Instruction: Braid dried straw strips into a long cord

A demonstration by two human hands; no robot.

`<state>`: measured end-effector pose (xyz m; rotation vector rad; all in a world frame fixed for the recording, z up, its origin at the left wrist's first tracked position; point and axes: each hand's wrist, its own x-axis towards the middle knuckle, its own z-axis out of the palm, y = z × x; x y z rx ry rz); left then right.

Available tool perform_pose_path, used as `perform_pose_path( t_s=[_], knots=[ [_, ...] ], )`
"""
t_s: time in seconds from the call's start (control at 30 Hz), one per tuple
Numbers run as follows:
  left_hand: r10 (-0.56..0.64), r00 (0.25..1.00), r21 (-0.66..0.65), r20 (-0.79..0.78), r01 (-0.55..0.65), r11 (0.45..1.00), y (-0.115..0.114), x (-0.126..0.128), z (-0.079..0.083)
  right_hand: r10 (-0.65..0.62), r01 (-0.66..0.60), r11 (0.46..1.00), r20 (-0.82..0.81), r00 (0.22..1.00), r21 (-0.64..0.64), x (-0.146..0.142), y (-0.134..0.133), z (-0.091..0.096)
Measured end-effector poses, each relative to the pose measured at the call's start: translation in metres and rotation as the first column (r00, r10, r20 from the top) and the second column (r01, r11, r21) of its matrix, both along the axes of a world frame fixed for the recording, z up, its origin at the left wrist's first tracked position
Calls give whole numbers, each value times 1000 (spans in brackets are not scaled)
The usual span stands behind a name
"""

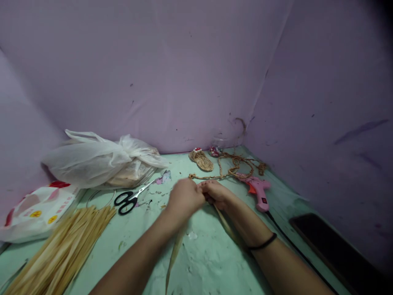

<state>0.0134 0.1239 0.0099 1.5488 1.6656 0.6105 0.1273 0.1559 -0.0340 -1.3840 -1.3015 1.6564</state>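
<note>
My left hand [186, 198] and my right hand [216, 193] meet over the middle of the table, both with closed fingers. Between them they pinch dried plant-fibre strips; one strip [175, 254] trails below my left hand, another [224, 223] hangs under my right wrist. The exact grip is hidden by my fingers. Just beyond my knuckles runs a twisted fibre cord [208, 178], which leads right into a loose tangle [239, 164]; where it joins the held strips I cannot tell. Behind lies a small woven slipper [203, 161] with red and white beads.
Black-handled scissors [130, 200] and a bundle of dried strips [66, 250] lie left, near a tissue packet [39, 211] and a tied plastic bag [101, 162]. Right are a pink glue gun [260, 192] with its cable and a dark phone [334, 250]. A clear container [218, 143] stands behind.
</note>
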Motion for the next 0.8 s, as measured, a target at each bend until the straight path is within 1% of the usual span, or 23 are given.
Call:
perform_pose_path(
  t_s=[0.03,0.07,0.1,0.13,0.17,0.2,0.27,0.3,0.37,0.47,0.53,0.63,0.73,0.77,0.8],
  knots=[
    [58,998,68,-11,-57,996,7,-7,3,9,-9,1000,-28,1000,-8,1,1,0],
    [121,992,39,48,-122,992,14,-13,5,18,-19,1000,-62,998,-13,1,2,-1],
    [153,978,-51,139,-148,988,20,-17,5,30,-31,999,-92,995,-10,1,3,-2],
    [162,956,-164,245,-124,979,24,-20,2,41,-42,999,-119,992,-9,0,3,-2],
    [162,924,-277,347,-64,959,27,-20,-2,49,-51,999,-139,989,-10,0,4,-3],
    [155,889,-362,430,12,932,29,-20,-7,55,-58,998,-154,987,-15,-1,4,-3],
    [139,840,-442,524,129,888,29,-18,-17,65,-70,997,-183,981,-23,-1,3,-2],
    [136,832,-458,538,153,876,29,-18,-21,75,-80,997,-193,978,-17,0,3,-1],
    [125,842,-456,525,154,876,28,-18,-25,110,-107,994,-186,977,23,2,2,1],
    [98,895,-438,434,115,892,28,-18,-25,154,-143,983,-89,984,118,6,2,1],
    [94,921,-434,378,87,897,29,-16,-24,150,-144,976,-26,988,163,6,3,-2],
    [97,934,-425,345,64,903,29,-13,-23,121,-134,967,74,990,215,5,6,-6],
    [89,969,-406,231,13,914,27,-11,-23,101,-171,954,273,957,246,3,5,-3],
    [86,978,-396,193,-3,918,26,-10,-22,75,-185,946,373,925,267,3,4,1],
    [85,982,-383,167,-15,923,24,-9,-21,34,-198,935,480,877,295,3,2,5]
  ],
)
